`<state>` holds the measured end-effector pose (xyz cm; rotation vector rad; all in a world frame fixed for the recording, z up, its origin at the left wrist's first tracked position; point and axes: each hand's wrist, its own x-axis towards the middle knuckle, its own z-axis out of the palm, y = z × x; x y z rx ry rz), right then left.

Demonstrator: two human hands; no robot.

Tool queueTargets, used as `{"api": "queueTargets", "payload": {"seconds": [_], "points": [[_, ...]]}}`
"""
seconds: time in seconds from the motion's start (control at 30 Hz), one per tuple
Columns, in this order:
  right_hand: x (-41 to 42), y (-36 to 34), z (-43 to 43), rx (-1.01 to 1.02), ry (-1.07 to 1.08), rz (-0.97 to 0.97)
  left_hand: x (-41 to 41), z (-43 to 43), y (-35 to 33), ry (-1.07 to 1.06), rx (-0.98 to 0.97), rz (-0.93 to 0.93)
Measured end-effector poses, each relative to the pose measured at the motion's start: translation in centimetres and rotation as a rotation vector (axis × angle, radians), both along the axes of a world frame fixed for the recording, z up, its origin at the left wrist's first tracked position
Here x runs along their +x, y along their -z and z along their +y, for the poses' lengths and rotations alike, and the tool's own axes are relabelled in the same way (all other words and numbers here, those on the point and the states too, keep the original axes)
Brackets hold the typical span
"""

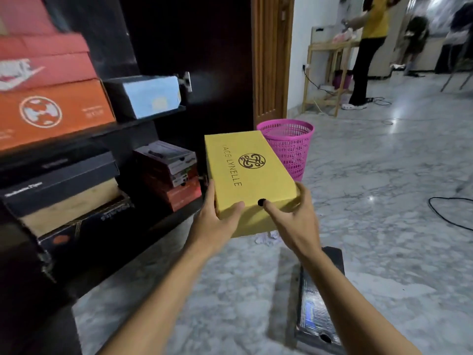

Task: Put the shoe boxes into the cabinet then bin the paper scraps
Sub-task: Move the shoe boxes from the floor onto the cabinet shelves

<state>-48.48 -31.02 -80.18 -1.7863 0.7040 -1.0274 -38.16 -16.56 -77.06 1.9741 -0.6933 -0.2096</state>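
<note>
I hold a yellow shoe box (252,175) with a dark emblem in the air in front of the black cabinet (143,226). My left hand (217,216) grips its near left corner, thumb on the lid. My right hand (298,221) holds the near right end, index finger stretched along the front face. A dark shoe box (318,298) lies on the floor below my right forearm. White paper scraps (267,238) lie on the floor just under the yellow box. The pink mesh bin (289,147) stands behind the box.
The cabinet shelves at left hold several boxes: orange (51,111), light blue (151,94), black (61,183) and red (176,180) ones. A wooden door (271,57) rises behind the bin. People stand by a wooden table (330,70) far right. A black cable (445,213) crosses the marble floor.
</note>
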Motion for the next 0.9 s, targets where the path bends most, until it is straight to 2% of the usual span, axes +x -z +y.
{"api": "queueTargets", "payload": {"seconds": [0.2, 0.37, 0.5, 0.9], "points": [[3.3, -5.2, 0.2, -0.065, 0.027, -0.040, 2.5, 0.2, -4.8, -0.048, -0.033, -0.100], [5.1, -9.2, 0.5, -0.122, 0.000, -0.049, 3.7, 1.3, -7.6, -0.083, -0.123, -0.113], [7.8, -13.2, -0.3, -0.181, -0.044, -0.123, 5.7, 0.9, -11.0, -0.114, -0.180, -0.189], [17.8, -30.1, 1.3, -0.213, -0.185, -0.178, 13.5, 4.0, -27.2, -0.181, -0.253, -0.296]]}}
